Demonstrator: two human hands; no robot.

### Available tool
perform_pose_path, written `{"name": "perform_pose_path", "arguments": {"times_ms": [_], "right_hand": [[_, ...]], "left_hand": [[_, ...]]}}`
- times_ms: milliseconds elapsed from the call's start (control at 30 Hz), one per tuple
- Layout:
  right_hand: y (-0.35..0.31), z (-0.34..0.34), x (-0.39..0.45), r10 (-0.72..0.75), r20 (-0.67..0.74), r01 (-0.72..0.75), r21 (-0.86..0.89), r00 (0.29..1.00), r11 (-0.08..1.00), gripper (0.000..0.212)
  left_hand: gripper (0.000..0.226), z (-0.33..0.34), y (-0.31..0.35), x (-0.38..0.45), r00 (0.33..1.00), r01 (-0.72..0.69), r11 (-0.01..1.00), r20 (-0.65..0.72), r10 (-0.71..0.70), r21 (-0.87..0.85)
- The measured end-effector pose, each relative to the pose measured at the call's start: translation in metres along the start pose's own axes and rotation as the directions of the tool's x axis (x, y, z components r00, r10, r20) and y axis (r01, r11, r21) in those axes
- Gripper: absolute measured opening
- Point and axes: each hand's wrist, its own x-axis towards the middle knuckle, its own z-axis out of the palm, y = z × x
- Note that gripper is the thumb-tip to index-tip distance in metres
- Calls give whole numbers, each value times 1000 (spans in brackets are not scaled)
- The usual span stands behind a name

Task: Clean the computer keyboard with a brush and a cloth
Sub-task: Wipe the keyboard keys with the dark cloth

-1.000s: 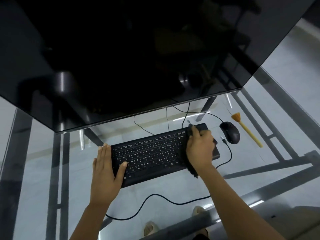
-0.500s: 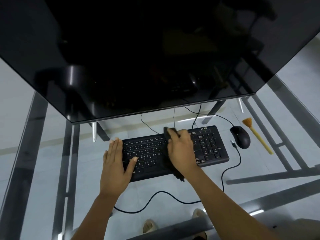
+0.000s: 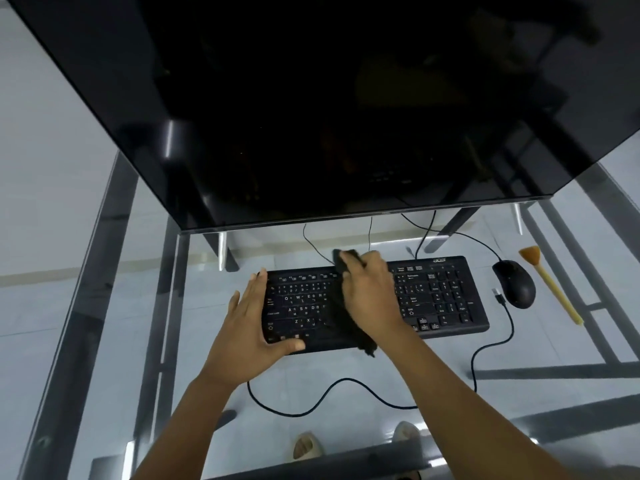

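I see the keyboard (image 3: 446,299) on the glass desk (image 3: 104,323), under the monitor (image 3: 311,98). My right hand (image 3: 372,299) presses a black cloth (image 3: 341,317) on its middle, fingers closed over it. My left hand (image 3: 246,327) lies flat and open at its 9 o'clock edge. The brush (image 3: 550,285) rests at 3 o'clock, beside the mouse (image 3: 515,284).

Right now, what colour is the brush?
Brush: yellow handle with orange-brown bristles; the head view, the only one, shows it.

**Glass desk over a pale tiled floor**

A clear glass tabletop (image 3: 104,341) rests on a dark metal frame (image 3: 74,341). Pale floor tiles (image 3: 45,168) show through it. A large dark monitor (image 3: 311,98) fills the far side, reflecting dim shapes.
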Motion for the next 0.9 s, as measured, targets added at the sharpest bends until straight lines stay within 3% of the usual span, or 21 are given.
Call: {"name": "perform_pose_path", "arguments": {"times_ms": [33, 167, 300, 433, 567, 700, 800, 833, 900], "right_hand": [[-5, 2, -1, 33, -14, -33, -15, 999, 999, 42], [-40, 20, -25, -292, 160, 298, -12, 943, 955, 46], [-40, 21, -8, -33, 59, 33, 8, 998, 999, 45], [-67, 26, -18, -371, 246, 367, 61, 895, 928, 45], [-56, 23, 10, -141, 108, 145, -29, 984, 989, 44], [-75, 25, -5, -439, 294, 445, 51, 849, 894, 47], [-56, 17, 8, -306, 202, 311, 6, 930, 950, 42], [-56, 15, 4, -331, 231, 340, 1, 915, 941, 43], [-65, 15, -17, -518, 388, 535, 72, 763, 842, 45]], "left_hand": [[126, -2, 0, -2, 1000, 4, 1000, 9, -4, -9], [128, -6, 2, -10, 1000, 10, 1000, 0, -10, -18], [125, -5, 6, -14, 997, 32, 999, -65, -30, 35], [124, -6, 6, -14, 998, 36, 996, -55, -32, 76], [128, -7, 6, -15, 996, 79, 996, -51, -77, 43], [131, -9, 7, -14, 998, 13, 996, -67, -8, 88], [131, -11, 12, -16, 998, 25, 998, -51, -22, 60], [131, -12, 11, -16, 999, 19, 998, -46, -16, 66], [130, -10, 7, -16, 999, 6, 996, -42, -2, 88]]}}
